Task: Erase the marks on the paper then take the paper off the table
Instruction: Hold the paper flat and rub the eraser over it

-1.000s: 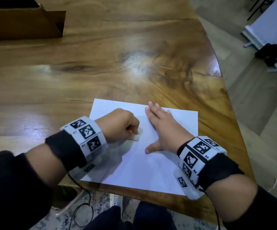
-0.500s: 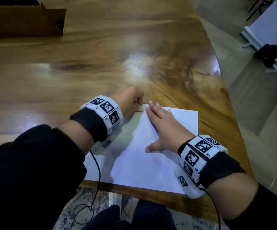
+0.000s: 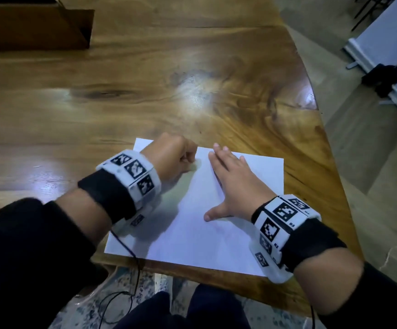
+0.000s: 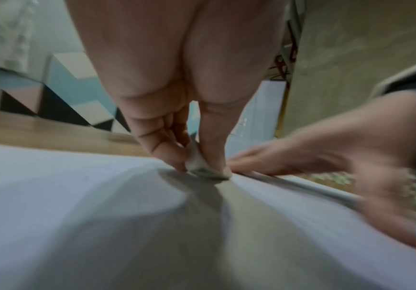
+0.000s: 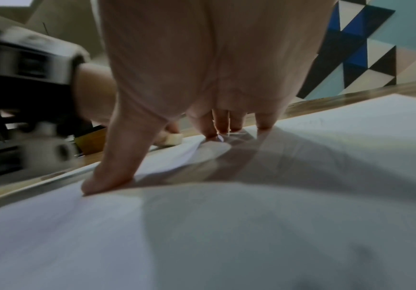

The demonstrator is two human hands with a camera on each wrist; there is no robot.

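A white paper (image 3: 192,224) is laid flat on the wooden table (image 3: 145,91), close to the near edge, its near corners just short of that edge. A small white eraser (image 4: 203,166) is pinched between the thumb and curled fingers of the left hand (image 3: 171,155), and its lower face is pressed onto the paper near the far edge, left of the middle. From the head view the left hand is seen as a closed fist, and the eraser is almost wholly hidden beneath it. In the left wrist view the eraser is seen clamped between thumb and fingertips, touching the sheet, with a shadow cast toward the camera. The right hand (image 3: 233,184) is laid flat on the paper just beside the left, palm down, its fingers (image 5: 223,125) straight and kept close together, the thumb (image 5: 110,176) spread wide toward the near side. The fingertips are set near the far edge of the paper; the thumb tip is pressed on the sheet nearer its middle. In the right wrist view the eraser (image 5: 171,139) is seen beyond the thumb, and faint pencil marks (image 5: 311,122) are seen on the paper at the far right, too blurred to be read. White marker bands are worn on both wrists over black straps. A brown cardboard box (image 3: 33,27) is set at the far left of the table, well apart from the paper.
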